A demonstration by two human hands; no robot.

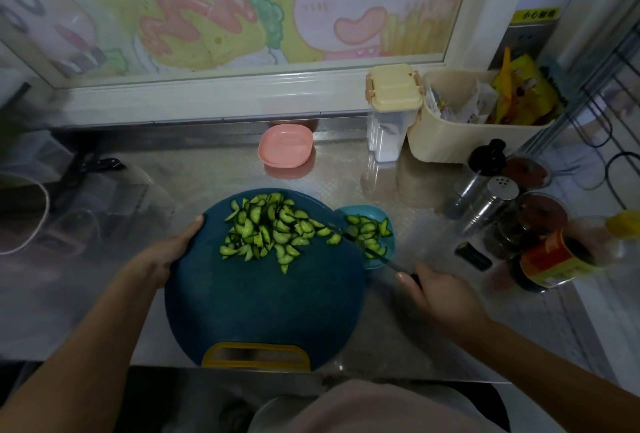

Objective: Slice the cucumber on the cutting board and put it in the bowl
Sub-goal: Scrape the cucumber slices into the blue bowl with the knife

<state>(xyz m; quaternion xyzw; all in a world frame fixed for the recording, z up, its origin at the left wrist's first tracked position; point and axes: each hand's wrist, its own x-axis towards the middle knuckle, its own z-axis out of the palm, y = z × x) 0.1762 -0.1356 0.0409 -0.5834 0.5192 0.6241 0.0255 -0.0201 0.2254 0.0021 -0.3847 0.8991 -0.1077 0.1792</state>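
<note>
The left hand (173, 252) held the left rim of the round dark-blue cutting board (263, 301), thumb on top; the right hand (440, 294) gripped the black-handled knife (377, 252), blade across the board's right edge; the sliced green cucumber (266, 232) lay heaped on the far half, some already in the small teal bowl (389, 249) at right; a hard sweep could scatter slices past that bowl's rim onto the steel counter (346, 173).

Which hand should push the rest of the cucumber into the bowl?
Probably the right hand: it holds the knife beside the slices and the bowl. The left hand grips the board.
</note>
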